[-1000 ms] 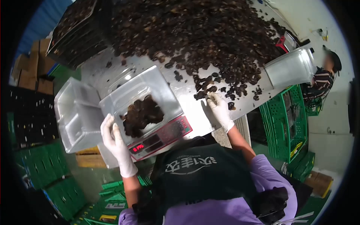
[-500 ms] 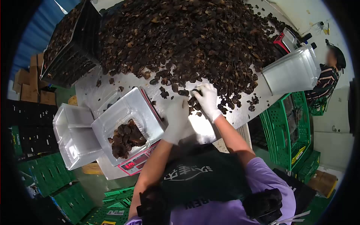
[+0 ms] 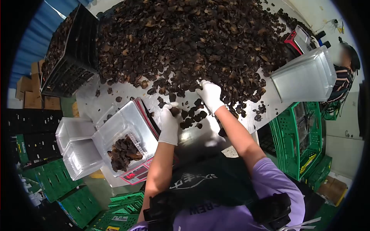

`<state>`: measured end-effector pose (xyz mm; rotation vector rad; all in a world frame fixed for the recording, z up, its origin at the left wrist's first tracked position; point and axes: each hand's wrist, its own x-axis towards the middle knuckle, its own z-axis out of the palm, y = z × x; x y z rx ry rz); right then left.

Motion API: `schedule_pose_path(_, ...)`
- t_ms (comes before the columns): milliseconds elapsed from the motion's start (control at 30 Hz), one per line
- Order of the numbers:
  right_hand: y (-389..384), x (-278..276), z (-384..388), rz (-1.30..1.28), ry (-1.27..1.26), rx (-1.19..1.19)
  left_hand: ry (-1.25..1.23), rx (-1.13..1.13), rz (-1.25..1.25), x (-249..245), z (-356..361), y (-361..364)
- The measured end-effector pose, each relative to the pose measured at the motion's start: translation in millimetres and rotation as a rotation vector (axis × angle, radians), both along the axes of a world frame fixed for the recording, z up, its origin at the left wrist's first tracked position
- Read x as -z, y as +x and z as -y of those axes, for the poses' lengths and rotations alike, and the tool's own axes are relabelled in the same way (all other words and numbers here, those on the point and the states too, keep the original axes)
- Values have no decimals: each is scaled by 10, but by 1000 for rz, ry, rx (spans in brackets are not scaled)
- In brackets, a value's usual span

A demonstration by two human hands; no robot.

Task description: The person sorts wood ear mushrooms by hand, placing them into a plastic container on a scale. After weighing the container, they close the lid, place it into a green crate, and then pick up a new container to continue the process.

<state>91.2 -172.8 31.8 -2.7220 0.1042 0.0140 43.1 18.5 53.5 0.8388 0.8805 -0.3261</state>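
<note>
A large heap of dark brown, wood-ear-like pieces covers the back of the metal table. My left hand, in a white glove, has its fingers closed on a dark piece left of a few loose ones. The gloved right hand rests against the heap's front edge, fingers curled, with what they hold hidden. Between and below both hands lie several loose pieces. At the left, a clear container with brown pieces sits on a red-framed scale.
Empty clear containers stand at the left and right. A black crate of pieces is back left; a second red scale is back right. Green crates stand right of the table. Another person is at the far right.
My left hand has moved left and is now closed on a piece. The right hand has shifted slightly up against the heap. More loose pieces show between the hands.
</note>
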Motion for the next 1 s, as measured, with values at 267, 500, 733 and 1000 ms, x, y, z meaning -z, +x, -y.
schedule_pose_path(267, -283, -137, 536, -369, 2168, 33, 705, 255, 428, 537, 209, 262)
schedule_pose_path(500, -316, -46, 709, -143, 1941, 246, 1483, 876, 544, 197, 779, 593)
schedule_pose_path(733, -539, -280, 394, -26, 626, -47, 857, 670, 495, -122, 461, 472)
schedule_pose_path(1000, -534, -136, 7, -90, 37, -401, 253, 296, 433, -1264, -560, -356)
